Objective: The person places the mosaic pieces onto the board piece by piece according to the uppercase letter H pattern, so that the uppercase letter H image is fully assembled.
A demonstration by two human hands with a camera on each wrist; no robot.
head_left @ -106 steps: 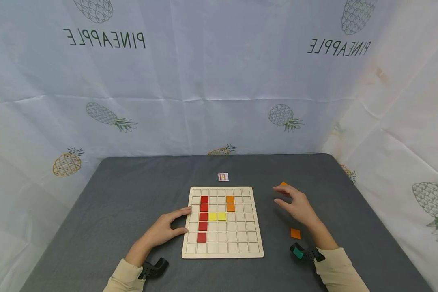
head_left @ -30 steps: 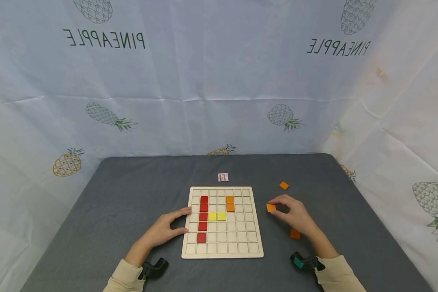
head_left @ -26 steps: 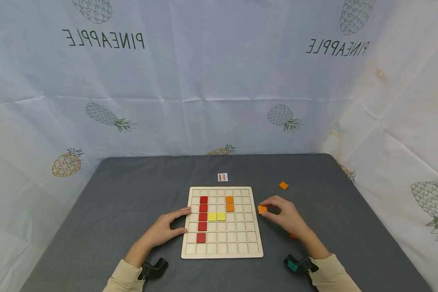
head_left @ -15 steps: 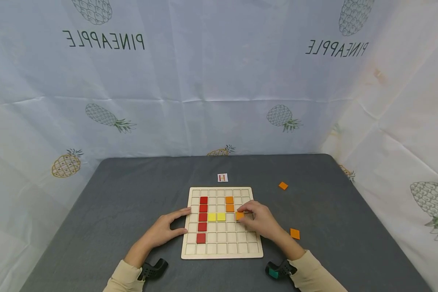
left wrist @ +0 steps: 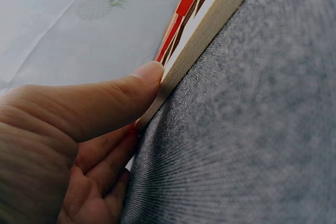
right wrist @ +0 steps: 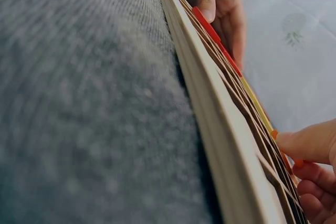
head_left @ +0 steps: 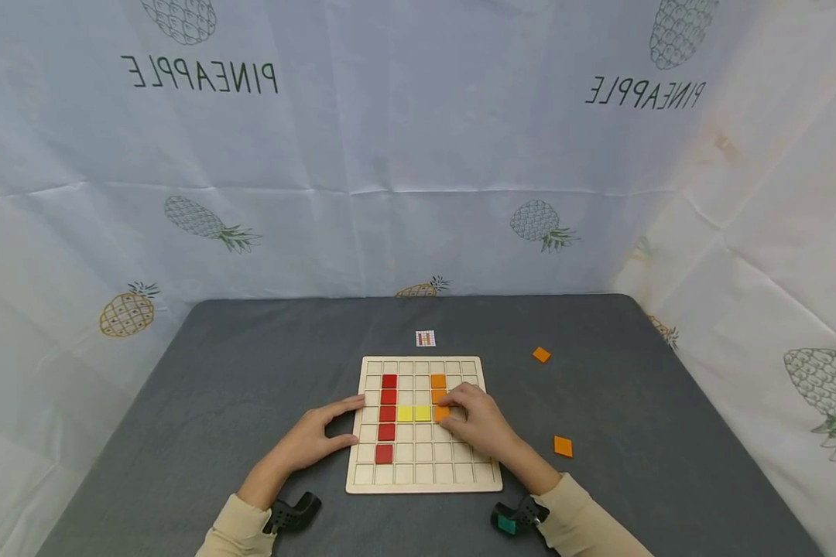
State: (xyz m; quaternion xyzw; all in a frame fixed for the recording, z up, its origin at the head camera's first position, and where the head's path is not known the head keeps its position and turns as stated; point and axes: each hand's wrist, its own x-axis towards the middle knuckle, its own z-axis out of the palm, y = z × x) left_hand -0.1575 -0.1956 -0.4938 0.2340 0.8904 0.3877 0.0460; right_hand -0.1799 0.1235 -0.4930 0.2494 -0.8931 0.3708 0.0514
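Observation:
A wooden grid board [head_left: 453, 473] lies on the dark table. My left hand [head_left: 311, 439] rests against its left edge, thumb and fingers touching the rim; in the left wrist view the thumb [left wrist: 149, 71] is at the board's side. My right hand [head_left: 484, 424] pinches an orange square tile [head_left: 441, 415] over the cell right of two yellow tiles [head_left: 414, 414]. Two orange tiles [head_left: 438, 381] sit in line above it, the lower one partly behind the fingertips. A column of several red tiles [head_left: 387, 414] fills cells on the left side.
Two loose orange tiles lie on the table right of the board, one farther back [head_left: 541, 354] and one nearer [head_left: 563, 446]. A small printed card [head_left: 425, 338] lies behind the board. A pineapple-print curtain [head_left: 362, 155] hangs beyond the table.
My right hand has picked up an orange tile from the table's right side and carried it left onto the board, beside the yellow tiles. The left hand has stayed at the board's edge.

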